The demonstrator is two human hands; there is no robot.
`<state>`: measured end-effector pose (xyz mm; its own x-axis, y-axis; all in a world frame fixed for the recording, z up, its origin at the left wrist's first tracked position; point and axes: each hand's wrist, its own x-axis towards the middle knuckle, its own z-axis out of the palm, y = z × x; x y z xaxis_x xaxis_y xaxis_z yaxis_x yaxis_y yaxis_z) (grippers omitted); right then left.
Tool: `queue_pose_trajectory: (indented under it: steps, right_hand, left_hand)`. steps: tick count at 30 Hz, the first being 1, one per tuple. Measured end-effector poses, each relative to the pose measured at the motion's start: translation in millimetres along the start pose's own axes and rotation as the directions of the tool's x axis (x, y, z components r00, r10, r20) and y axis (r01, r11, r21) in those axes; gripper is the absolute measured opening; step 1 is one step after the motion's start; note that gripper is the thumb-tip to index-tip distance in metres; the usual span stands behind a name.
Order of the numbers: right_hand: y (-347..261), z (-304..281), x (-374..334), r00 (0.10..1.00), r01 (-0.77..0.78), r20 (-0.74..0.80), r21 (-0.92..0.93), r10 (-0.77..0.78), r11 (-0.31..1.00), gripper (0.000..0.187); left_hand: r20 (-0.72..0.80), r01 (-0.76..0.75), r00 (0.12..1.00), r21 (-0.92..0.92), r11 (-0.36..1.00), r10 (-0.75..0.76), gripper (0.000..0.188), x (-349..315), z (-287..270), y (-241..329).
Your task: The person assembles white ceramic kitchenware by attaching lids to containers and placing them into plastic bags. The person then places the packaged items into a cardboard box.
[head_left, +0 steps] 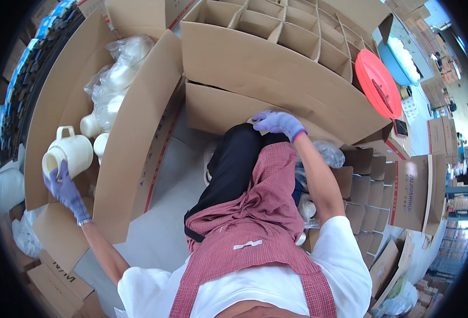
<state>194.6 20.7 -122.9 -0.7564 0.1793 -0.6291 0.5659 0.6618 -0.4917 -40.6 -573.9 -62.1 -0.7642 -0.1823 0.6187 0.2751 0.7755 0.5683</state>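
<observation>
My left hand (64, 195), in a lilac glove, grips a cream-coloured jug (76, 152) by its open rim, thumb over the edge. The jug lies tilted on its side above the open end of a tall cardboard box (138, 132), its loop handle pointing up. Deeper in that box lie several more cream vessels, some wrapped in clear plastic bags (118, 74). My right hand (277, 123), also gloved, rests on my knee with its fingers curled. A small pale edge shows beside those fingertips; what it belongs to I cannot make out.
Ahead stands a large carton with cardboard dividers (276, 29). A red basin (377, 85) sits at its right corner, beside a blue basin (395, 63) of white pieces. A phone (400, 127) lies nearby. More divider sheets (364, 196) stand at my right.
</observation>
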Motion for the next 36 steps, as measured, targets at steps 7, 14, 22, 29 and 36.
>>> queue_pose_trajectory:
  steps: [7, 14, 22, 29, 36]
  right_hand:
    - [67.3, -0.2, 29.8, 1.0, 0.007, -0.012, -0.374, -0.013, 0.927, 0.069]
    - [14.9, -42.4, -58.5, 0.816, 0.218, -0.549, 0.003, -0.18, 0.976, 0.049]
    - [58.5, -199.7, -230.8, 0.392, 0.216, -0.841, 0.477, 0.372, 0.852, 0.051]
    - [61.5, -118.6, -203.5, -0.064, -0.1, -0.938, -0.333, -0.34, 0.938, 0.037]
    - [109.6, -180.4, -203.2, 0.246, -0.299, -0.926, -0.355, -0.288, 0.886, 0.03]
  left_hand:
    - [-0.186, -0.187, 0.976, -0.419, 0.889, 0.118, 0.025, -46.7, -45.5, 111.0]
    - [0.575, 0.601, 0.78, -0.798, 0.042, -0.249, 0.056, -100.9, 1.8, 213.1]
    - [0.896, 0.741, -0.161, 0.386, -0.549, 0.414, 0.051, -311.1, 35.8, 289.5]
    - [0.604, 0.605, -0.636, 0.777, -0.176, 0.481, 0.067, -343.0, 24.3, 223.9]
    - [0.918, 0.444, 0.252, -0.391, 0.806, 0.307, 0.034, -221.1, 58.9, 254.2]
